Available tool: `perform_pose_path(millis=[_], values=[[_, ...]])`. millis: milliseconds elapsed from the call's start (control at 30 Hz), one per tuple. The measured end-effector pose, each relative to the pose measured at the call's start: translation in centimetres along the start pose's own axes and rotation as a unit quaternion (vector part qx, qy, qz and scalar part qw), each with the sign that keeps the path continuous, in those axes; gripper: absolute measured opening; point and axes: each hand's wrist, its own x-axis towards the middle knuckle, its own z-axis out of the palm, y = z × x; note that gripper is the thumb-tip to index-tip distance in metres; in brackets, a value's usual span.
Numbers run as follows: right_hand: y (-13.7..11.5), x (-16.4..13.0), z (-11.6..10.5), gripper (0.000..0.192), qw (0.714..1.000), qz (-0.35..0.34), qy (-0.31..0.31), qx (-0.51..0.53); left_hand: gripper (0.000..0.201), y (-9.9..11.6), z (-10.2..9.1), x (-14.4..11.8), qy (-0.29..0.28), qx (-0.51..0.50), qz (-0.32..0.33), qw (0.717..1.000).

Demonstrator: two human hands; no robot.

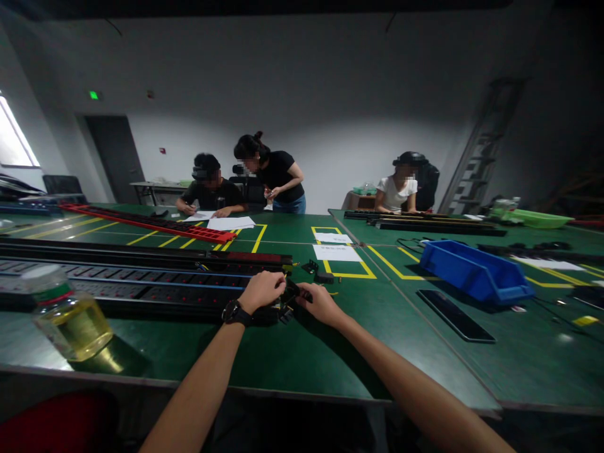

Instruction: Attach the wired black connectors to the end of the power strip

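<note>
Bent over the end of a long black strip (155,289)

Pinching a small, angular black part (291,294) between thumb and fingers of the right hand (319,304), at the right end of the panelled, red-dotted strip. Curling the left hand (264,290) over that end, fingers bent close together; cannot tell whether pinching the part or only touching. Beneath, a glossy green tabletop (353,358). In front of the strip, a clear bottle (68,318) with white cap (46,272), partly filled with yellow liquid (82,333). To the right, a flat, glassy dark slab (455,316) near a slope-sided blue plastic bin (472,277), contents hard to make out. Farther back, a shallow light-green basin (540,219).
</note>
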Motion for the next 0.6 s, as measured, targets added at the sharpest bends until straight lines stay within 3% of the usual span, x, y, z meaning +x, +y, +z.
perform_pose_path(millis=[300,600], values=[[-0.56,0.08,-0.02,0.030,1.000,0.001,0.004,0.016,0.025,0.05,0.03,0.00,0.002,0.003,-0.001,1.000],[-0.77,0.34,0.18,0.040,0.997,-0.011,-0.013,0.072,0.026,0.14,-0.17,-0.01,0.000,0.000,0.004,1.000]])
